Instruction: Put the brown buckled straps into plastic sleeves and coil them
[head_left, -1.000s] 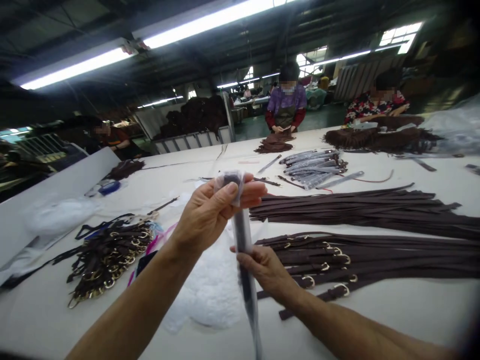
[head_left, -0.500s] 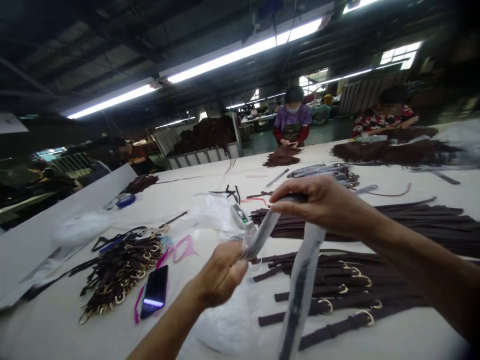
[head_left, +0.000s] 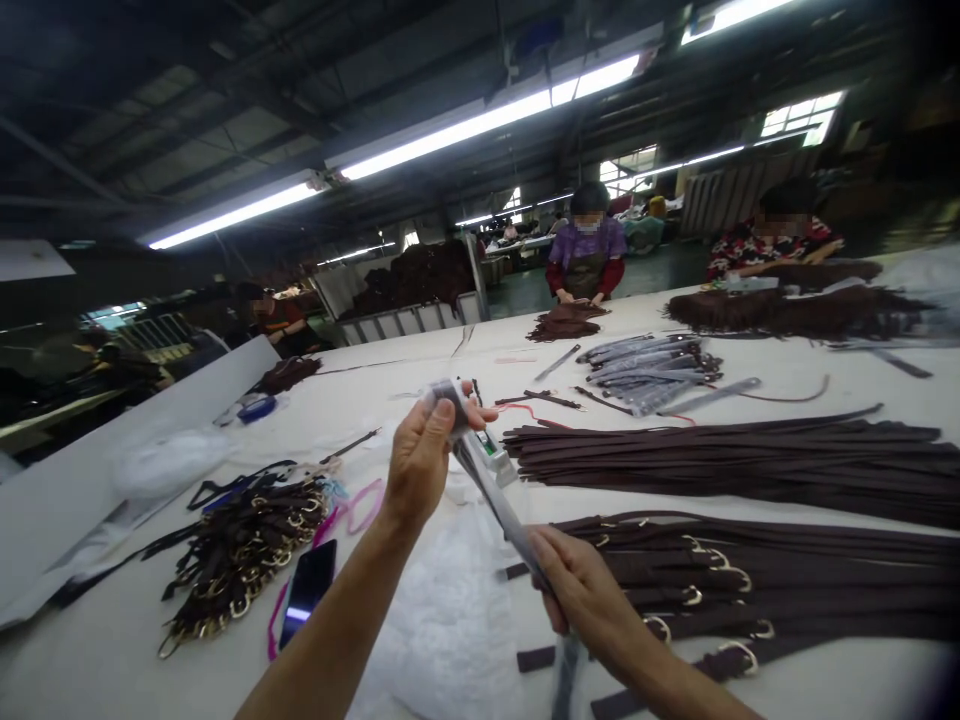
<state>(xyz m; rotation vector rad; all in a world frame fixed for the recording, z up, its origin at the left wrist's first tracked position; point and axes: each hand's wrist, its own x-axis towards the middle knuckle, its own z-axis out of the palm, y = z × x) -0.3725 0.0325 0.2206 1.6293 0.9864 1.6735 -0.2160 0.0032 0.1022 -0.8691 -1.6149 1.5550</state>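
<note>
A dark strap in a clear plastic sleeve (head_left: 491, 492) runs slantwise between my two hands above the table. My left hand (head_left: 420, 455) pinches its upper, folded end, thumb on top and fingers partly stretched behind. Lower down, my right hand (head_left: 581, 585) is closed around the same sleeved strap, whose tail hangs below the hand. Behind the strap, partly covered, stands a small white device with a green part (head_left: 493, 455). Beneath my hands lie white plastic sleeves (head_left: 442, 600). Dark straps with gold D-rings (head_left: 705, 595) lie to the right, partly behind my right hand.
A pile of straps with gold rings (head_left: 240, 555) and a phone (head_left: 309, 590) lie at left. Long dark straps (head_left: 720, 455) and sleeved straps (head_left: 645, 370) lie to the right. Blue tape (head_left: 256, 408) sits further left. Co-workers (head_left: 587, 255) work across the table.
My left hand has risen with the folded end of the sleeved strap. My right hand has dropped down along it, uncovering the sleeved straps behind.
</note>
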